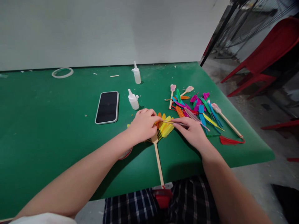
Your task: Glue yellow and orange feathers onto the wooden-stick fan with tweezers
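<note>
A feather fan with yellow and orange feathers (166, 127) lies near the table's front edge, its wooden handle (158, 165) pointing toward me. My left hand (144, 125) rests over the fan's head and hides much of it, its thumb and finger pressed together at the feathers; what they pinch is too small to make out. To the right, my right hand (191, 130) holds slim metal tweezers (178, 123), whose tips reach over the feathers to my left fingertips. Beneath my left forearm, a round red-rimmed object (126, 154) is partly hidden.
On the green table (58, 124) are a phone (107, 107), two white squeeze bottles (134, 100) (137, 74) and a clear ring (62, 72). Loose colourful feathers (201, 105) and wooden sticks (230, 123) lie at right. A red chair (263, 59) stands beyond.
</note>
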Available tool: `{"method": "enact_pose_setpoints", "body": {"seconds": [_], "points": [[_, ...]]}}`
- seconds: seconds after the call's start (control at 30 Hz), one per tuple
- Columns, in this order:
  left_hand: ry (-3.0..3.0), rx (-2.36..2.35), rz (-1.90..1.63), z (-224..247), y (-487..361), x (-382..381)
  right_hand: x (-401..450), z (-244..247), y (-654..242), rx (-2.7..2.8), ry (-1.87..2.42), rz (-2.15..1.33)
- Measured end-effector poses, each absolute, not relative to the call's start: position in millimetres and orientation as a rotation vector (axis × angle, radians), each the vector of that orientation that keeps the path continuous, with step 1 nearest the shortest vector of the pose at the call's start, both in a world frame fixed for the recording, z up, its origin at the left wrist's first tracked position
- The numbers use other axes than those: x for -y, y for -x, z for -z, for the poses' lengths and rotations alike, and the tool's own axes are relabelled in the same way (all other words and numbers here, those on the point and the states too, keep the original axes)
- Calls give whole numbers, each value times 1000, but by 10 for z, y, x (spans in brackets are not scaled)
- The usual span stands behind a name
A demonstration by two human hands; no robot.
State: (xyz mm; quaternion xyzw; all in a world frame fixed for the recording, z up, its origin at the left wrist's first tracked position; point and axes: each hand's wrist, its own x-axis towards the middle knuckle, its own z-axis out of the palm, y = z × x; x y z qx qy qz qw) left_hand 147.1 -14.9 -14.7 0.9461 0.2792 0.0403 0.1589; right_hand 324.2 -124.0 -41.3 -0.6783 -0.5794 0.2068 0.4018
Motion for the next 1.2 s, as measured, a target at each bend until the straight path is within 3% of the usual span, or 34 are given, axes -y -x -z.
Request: {"method": "enact_pose_setpoints", "body": {"seconds": [0.43, 1.2], "points": [[-2707, -791, -138, 146, -1469, 143, 1268, 337, -3233, 1124, 1687, -546], [-2666, -706, -221, 141, -1463, 110, 1275, 372, -3254, 1082, 1688, -537]]}}
